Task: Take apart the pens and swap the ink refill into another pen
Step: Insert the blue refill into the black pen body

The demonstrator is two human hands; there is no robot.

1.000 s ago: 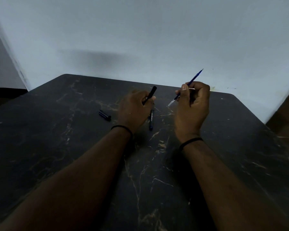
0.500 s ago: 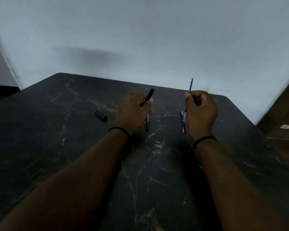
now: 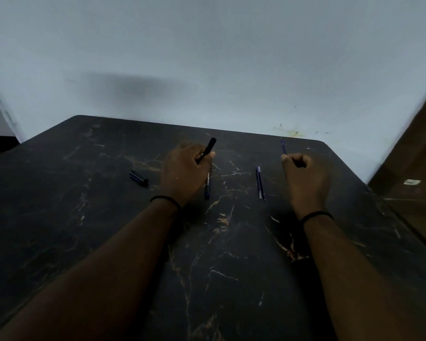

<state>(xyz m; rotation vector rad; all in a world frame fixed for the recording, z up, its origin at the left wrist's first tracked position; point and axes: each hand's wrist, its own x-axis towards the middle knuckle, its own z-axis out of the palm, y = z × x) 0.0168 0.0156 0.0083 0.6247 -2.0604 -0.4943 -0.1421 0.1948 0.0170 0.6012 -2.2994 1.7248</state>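
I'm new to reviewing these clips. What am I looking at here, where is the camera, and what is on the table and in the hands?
There is no machine here: a person works with bare hands, and the one camera sits on their head, looking forward and down.

The left hand is closed around a black pen part. The right hand is closed around a thin blue refill that sticks up past the knuckles.

On the dark marbled table lie three things: a short dark cap-like piece to the left, a dark pen barrel just beside the left hand, and a thin bluish refill or tube between the hands. A pale wall stands behind.
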